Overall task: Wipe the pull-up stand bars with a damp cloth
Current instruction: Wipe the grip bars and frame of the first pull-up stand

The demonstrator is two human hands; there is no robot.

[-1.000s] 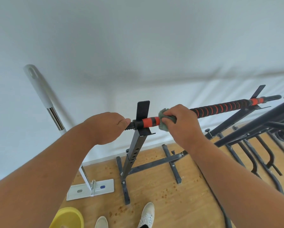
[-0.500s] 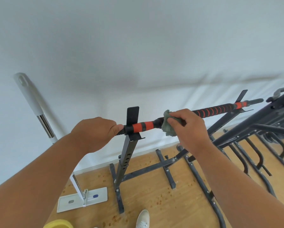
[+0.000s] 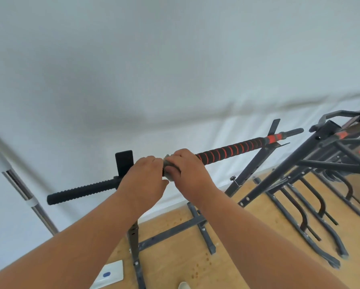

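**Two hands meet at the cloth on the bar**

The right hand (image 3: 187,174) curls around a small grey damp cloth (image 3: 169,171) and presses it on the long black bar with red stripes (image 3: 231,152). The left hand (image 3: 144,180) is right beside it, fingers bent toward the cloth, touching it. I cannot tell if the left hand holds the cloth or the bar.

The bar lies across the dark metal pull-up stand (image 3: 133,236), which sits on the wooden floor (image 3: 175,257). More dark metal frames (image 3: 312,205) stand to the right.

To wipe well, I think the cloth should wrap all the way around the bar, then slide slowly along it. The bumpy black end (image 3: 81,191) on the left needs a wipe too.
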